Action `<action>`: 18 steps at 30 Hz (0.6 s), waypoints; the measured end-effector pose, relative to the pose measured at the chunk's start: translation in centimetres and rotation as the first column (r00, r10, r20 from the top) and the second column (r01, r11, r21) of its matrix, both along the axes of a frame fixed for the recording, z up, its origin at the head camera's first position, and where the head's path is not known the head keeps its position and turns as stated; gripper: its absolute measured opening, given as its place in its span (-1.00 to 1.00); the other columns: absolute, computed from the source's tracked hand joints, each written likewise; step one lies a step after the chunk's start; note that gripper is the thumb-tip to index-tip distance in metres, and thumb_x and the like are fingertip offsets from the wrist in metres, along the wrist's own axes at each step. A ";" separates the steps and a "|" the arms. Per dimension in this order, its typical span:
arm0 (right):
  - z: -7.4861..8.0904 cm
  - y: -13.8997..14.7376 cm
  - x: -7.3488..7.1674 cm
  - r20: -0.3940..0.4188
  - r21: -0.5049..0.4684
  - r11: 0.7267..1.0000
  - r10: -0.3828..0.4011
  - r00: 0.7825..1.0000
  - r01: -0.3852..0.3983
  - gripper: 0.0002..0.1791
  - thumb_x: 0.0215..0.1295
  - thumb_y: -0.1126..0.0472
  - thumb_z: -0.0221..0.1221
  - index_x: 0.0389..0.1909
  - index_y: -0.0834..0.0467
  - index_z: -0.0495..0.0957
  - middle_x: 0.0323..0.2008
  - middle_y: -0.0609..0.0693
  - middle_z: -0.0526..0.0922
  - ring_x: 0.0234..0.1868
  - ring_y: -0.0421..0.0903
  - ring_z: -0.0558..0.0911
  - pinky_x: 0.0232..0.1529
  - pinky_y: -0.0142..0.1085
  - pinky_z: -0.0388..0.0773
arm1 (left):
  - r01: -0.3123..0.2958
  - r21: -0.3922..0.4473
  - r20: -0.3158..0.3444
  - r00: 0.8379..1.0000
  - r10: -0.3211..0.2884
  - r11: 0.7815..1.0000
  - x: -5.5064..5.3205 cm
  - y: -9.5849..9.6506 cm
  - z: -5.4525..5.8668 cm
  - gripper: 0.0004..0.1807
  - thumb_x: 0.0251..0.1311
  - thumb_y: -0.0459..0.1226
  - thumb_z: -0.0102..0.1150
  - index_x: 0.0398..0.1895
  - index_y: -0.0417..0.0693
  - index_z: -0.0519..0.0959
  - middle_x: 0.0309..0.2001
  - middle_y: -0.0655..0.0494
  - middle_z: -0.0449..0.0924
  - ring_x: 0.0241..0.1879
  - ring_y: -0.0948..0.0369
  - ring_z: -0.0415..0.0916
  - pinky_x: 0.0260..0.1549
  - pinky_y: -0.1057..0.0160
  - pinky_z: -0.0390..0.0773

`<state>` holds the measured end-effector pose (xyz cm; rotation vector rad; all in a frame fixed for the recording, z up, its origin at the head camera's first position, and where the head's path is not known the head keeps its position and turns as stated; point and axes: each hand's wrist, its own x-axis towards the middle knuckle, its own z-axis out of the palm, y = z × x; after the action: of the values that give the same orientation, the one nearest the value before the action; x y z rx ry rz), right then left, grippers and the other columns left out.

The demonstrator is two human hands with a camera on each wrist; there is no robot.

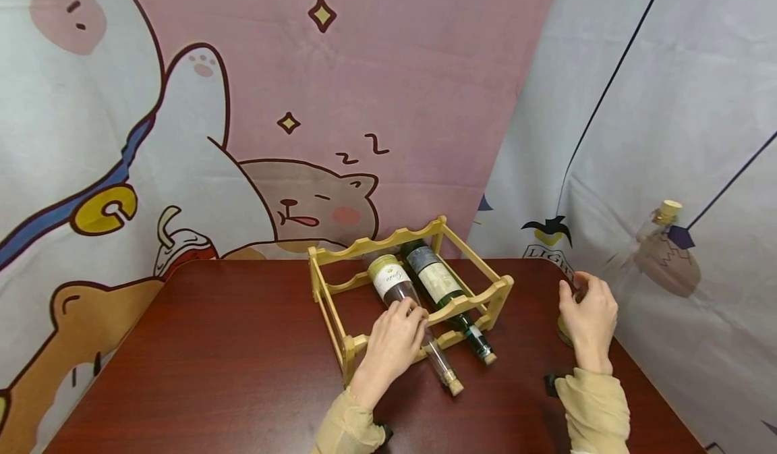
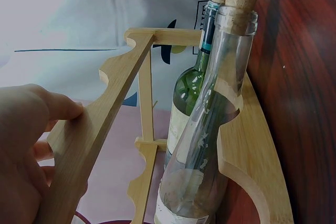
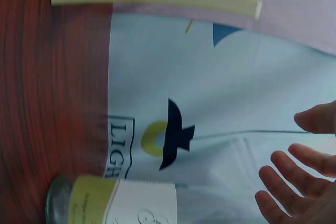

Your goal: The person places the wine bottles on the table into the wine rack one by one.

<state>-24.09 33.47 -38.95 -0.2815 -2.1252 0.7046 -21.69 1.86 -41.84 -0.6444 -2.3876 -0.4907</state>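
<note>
My left hand (image 1: 391, 343) grips the upper front rail of a wooden wine rack (image 1: 501, 297); in the left wrist view the thumb lies over this rail (image 2: 100, 124) and the fingers curl beneath it. Two corked bottles lie in the rack with their necks toward me: a clear bottle (image 1: 391, 280) with a white and yellow label, close to my left hand, and a green bottle (image 1: 438, 282) to its right. My right hand (image 1: 587, 316) is held apart from the rack, fingers loosely bent and holding nothing. Beside it stands another corked clear bottle (image 3: 144, 203), partly behind the hand in the head view.
The rack and bottles are on a dark red-brown table (image 1: 231, 346). A printed cloth (image 1: 413, 69) with cartoon animals hangs behind the table's far edge, and a pale cloth (image 1: 698, 103) hangs along the right side, close to the standing bottle.
</note>
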 end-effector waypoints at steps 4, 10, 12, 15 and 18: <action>0.4 1.1 0.0 -0.054 -0.009 0.999 -0.041 0.998 0.041 -0.65 0.18 0.24 0.19 -0.09 0.41 0.53 -0.17 0.37 0.58 -0.11 0.33 0.51 -0.05 0.13 0.35 | 0.001 0.001 -0.002 1.000 -0.001 1.000 0.0 0.0 0.0 -0.92 0.20 -0.19 0.18 -0.31 0.10 0.65 -0.30 0.21 0.55 -0.36 0.25 0.46 -0.44 0.33 0.51; 0.9 2.5 0.0 -0.118 -0.032 0.995 -0.098 0.988 0.095 -0.66 0.16 0.26 0.19 -0.12 0.42 0.55 -0.19 0.38 0.58 -0.13 0.33 0.50 -0.05 0.12 0.34 | -0.003 -0.004 -0.012 1.000 0.003 1.000 -0.1 0.0 -0.1 -0.93 0.19 -0.18 0.19 -0.32 0.10 0.64 -0.30 0.21 0.55 -0.35 0.25 0.46 -0.44 0.33 0.51; 1.0 3.0 -0.1 -0.155 -0.039 0.993 -0.119 0.981 0.115 -0.67 0.15 0.27 0.19 -0.14 0.43 0.55 -0.22 0.39 0.57 -0.14 0.34 0.49 -0.06 0.11 0.33 | -0.003 -0.003 -0.011 1.000 0.003 1.000 -0.1 0.0 -0.1 -0.93 0.19 -0.18 0.19 -0.32 0.10 0.64 -0.30 0.21 0.55 -0.35 0.25 0.46 -0.44 0.33 0.51; 1.4 3.6 -0.1 -0.200 -0.062 0.988 -0.154 0.968 0.145 -0.67 0.15 0.27 0.18 -0.15 0.43 0.54 -0.23 0.39 0.54 -0.13 0.35 0.47 -0.05 0.12 0.31 | -0.003 -0.003 -0.010 1.000 0.003 1.000 -0.1 0.0 -0.2 -0.93 0.19 -0.18 0.19 -0.32 0.10 0.64 -0.31 0.21 0.55 -0.36 0.25 0.46 -0.44 0.33 0.51; 1.7 4.1 -0.1 -0.204 -0.099 0.979 -0.195 0.959 0.178 -0.64 0.16 0.24 0.18 -0.11 0.42 0.51 -0.17 0.39 0.51 -0.08 0.36 0.44 -0.02 0.13 0.29 | -0.003 -0.003 -0.013 1.000 0.003 1.000 -0.1 0.0 -0.1 -0.93 0.19 -0.18 0.19 -0.33 0.10 0.64 -0.31 0.21 0.54 -0.36 0.25 0.46 -0.44 0.32 0.51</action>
<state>-24.19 37.59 -37.20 -0.4256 -1.8423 0.6779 -21.76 1.88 -41.97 -0.6434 -2.3779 -0.4800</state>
